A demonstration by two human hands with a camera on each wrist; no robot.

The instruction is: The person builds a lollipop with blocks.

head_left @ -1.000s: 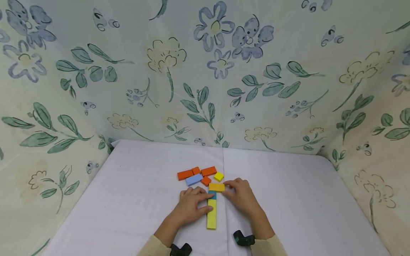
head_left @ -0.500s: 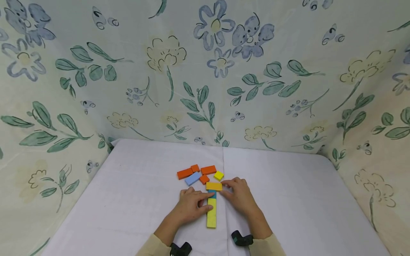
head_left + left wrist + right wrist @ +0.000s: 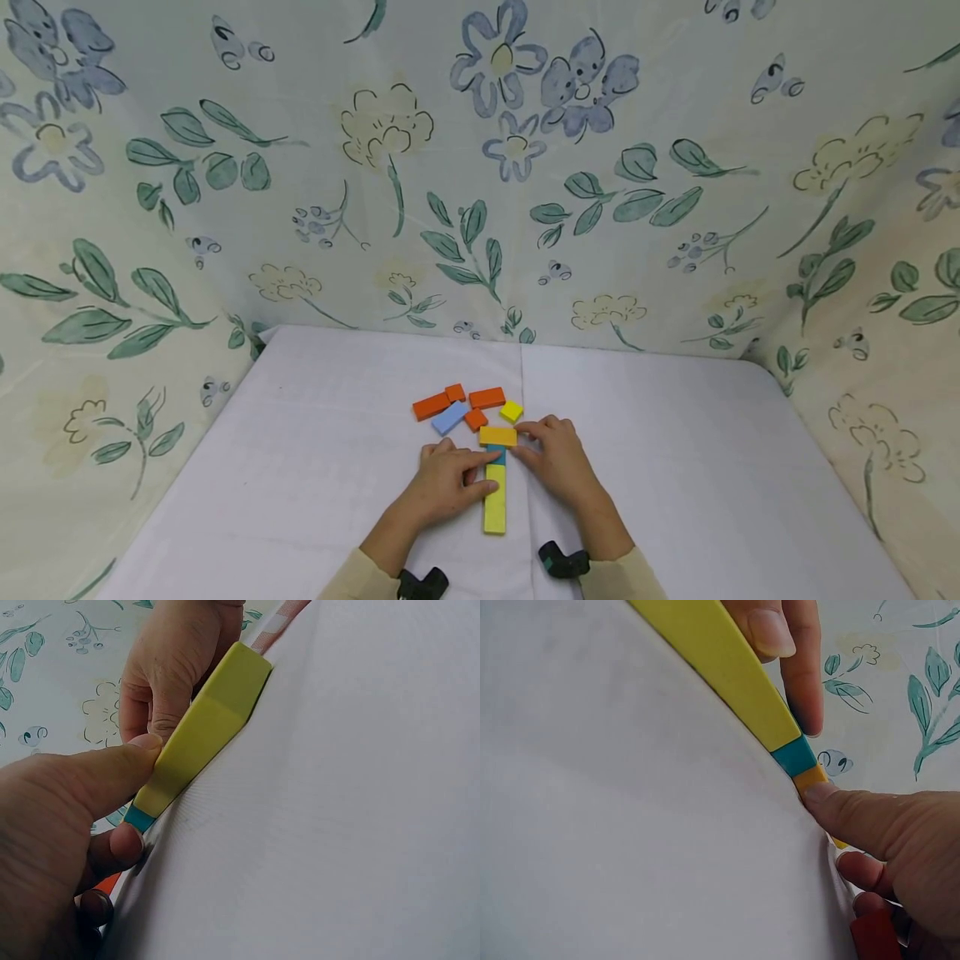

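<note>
A long yellow block [image 3: 495, 510] lies flat on the table, with a small teal block [image 3: 497, 454] against its far end. Crosswise beyond these sits an orange-yellow block [image 3: 498, 436], forming a T shape. My left hand [image 3: 442, 483] rests beside the stem, thumb on the yellow block and extended index finger on the teal one. At the crosspiece's right end, my right hand [image 3: 558, 458] pinches it between thumb and index finger. The right wrist view shows the right thumb [image 3: 862, 817] pressing the orange-yellow block's near face.
Just beyond the T lie orange-red blocks [image 3: 487, 397], a light blue block [image 3: 449, 417] and a small yellow block [image 3: 512, 411]. A white cloth [image 3: 675, 467] covers the table. Floral fabric [image 3: 405, 208] hangs behind and at both sides.
My right hand has slid the orange-yellow block left until it sits roughly centred over the teal block. The light blue block and nearby orange-red pieces have shifted slightly. My left hand stays in place.
</note>
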